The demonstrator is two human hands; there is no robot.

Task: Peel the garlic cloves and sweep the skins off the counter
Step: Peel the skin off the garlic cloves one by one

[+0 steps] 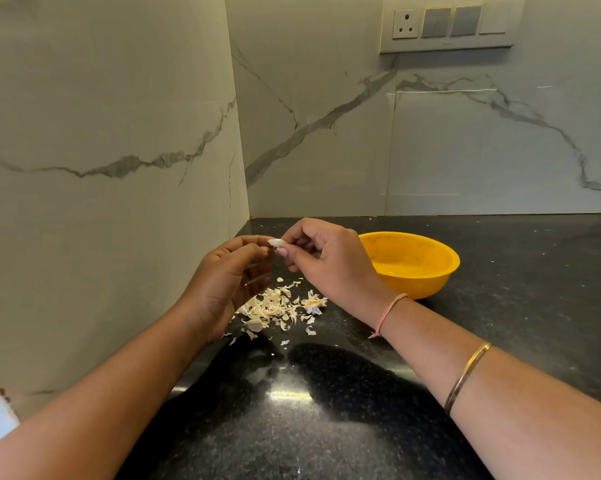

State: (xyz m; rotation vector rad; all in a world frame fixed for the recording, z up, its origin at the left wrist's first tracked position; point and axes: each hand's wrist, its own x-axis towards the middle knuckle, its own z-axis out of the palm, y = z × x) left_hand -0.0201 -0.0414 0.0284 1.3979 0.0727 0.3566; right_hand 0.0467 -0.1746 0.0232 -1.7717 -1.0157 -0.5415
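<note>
Peeling step: your left hand (228,282) and right hand (321,258) pinch one garlic clove (275,242) in their fingers, above the skins (274,308) heaped on the tabletop (326,410). Next, probably: strip the skin, drop the clove in the bowl (430,271); sweeping not yet begun.

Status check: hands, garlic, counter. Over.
Left hand and right hand both pinch one garlic clove, mid-air. Skins piled on counter beneath, unswept. Yellow bowl at right, not in the way.

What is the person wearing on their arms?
No sleeves show. Behind the right hand sits a thin pink thread band, and further up that arm a slim gold bangle. The left hand and its arm wear nothing.
</note>
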